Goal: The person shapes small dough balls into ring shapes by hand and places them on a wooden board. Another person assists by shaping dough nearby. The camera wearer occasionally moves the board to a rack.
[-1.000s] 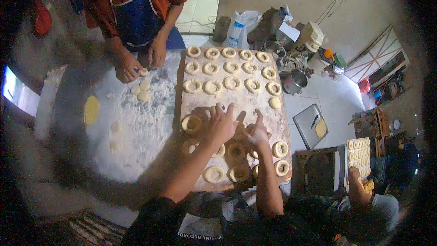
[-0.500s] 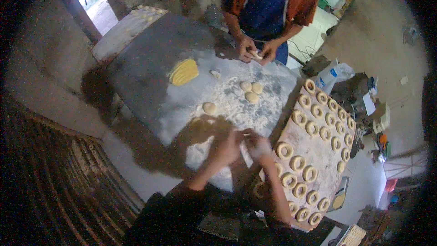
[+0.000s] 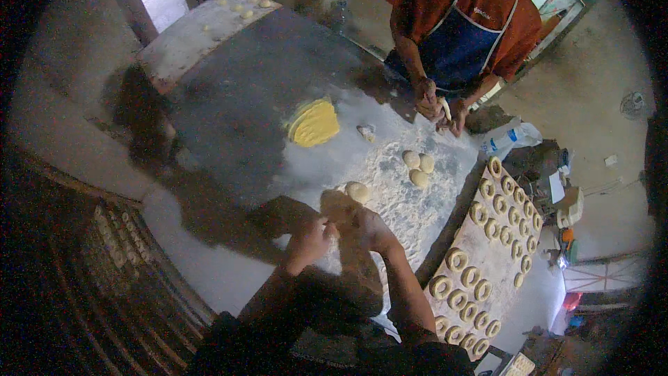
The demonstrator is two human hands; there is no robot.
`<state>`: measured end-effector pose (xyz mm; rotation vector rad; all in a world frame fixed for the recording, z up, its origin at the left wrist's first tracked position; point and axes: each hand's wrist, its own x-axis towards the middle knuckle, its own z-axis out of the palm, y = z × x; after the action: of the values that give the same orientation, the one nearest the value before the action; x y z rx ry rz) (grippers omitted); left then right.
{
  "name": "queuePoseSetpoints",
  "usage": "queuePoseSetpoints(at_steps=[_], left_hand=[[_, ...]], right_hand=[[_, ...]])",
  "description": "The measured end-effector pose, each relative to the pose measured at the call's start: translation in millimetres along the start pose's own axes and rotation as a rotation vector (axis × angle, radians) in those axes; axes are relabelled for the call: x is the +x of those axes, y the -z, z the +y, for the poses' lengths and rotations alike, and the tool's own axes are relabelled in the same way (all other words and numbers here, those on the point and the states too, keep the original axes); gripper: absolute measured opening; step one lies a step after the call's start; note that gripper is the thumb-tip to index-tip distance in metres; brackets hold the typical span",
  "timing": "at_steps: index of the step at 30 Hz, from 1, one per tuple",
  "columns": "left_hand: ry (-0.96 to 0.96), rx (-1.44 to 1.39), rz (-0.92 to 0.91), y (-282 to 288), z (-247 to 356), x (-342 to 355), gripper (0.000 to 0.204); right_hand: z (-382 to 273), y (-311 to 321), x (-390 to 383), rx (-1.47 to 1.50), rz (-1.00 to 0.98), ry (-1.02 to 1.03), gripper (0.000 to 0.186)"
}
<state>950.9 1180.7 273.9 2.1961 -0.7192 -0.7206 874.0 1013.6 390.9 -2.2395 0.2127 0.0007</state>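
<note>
My left hand (image 3: 310, 245) is over the near side of the floured table, its fingers curled inward. A pale bit shows at its fingertips; I cannot make out what it is. My right hand (image 3: 376, 234) is close by on the right, fingers bent down in shadow and blurred, so whether they hold anything is hidden. Just beyond the hands lies a dough ball (image 3: 357, 191). Three more dough balls (image 3: 419, 178) sit together farther right in the flour. A yellow mound of soft spread (image 3: 314, 124) lies at the middle of the table (image 3: 243, 90).
On the right, a board (image 3: 465, 237) bears several dough rings (image 3: 470, 276). Across the table a co-worker in a blue apron (image 3: 459, 49) handles a strip of dough (image 3: 445, 108). A pale board (image 3: 174, 49) with small dough pieces is far left; corrugated metal (image 3: 90, 285) stands near left.
The view has shifted, so the table sits further right. My hands have moved apart, the left staying left of the right. The co-worker's dough piece now looks longer and upright.
</note>
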Motion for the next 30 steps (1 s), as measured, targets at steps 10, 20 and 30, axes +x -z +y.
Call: queuePoseSetpoints(at_steps=[10, 20, 30], left_hand=[[-0.095, -0.423, -0.189, 41, 32, -6, 0.037], [-0.34, -0.213, 0.032, 27, 118, -16, 0.036], [-0.581, -1.017, -0.132, -91, 188, -50, 0.037]], right_hand=[[7, -11, -28, 0.45, 0.035, -0.269, 0.033], [20, -15, -37, 0.137, 0.653, -0.201, 0.065], [49, 48, -178, 1.3, 0.665, -0.149, 0.042]])
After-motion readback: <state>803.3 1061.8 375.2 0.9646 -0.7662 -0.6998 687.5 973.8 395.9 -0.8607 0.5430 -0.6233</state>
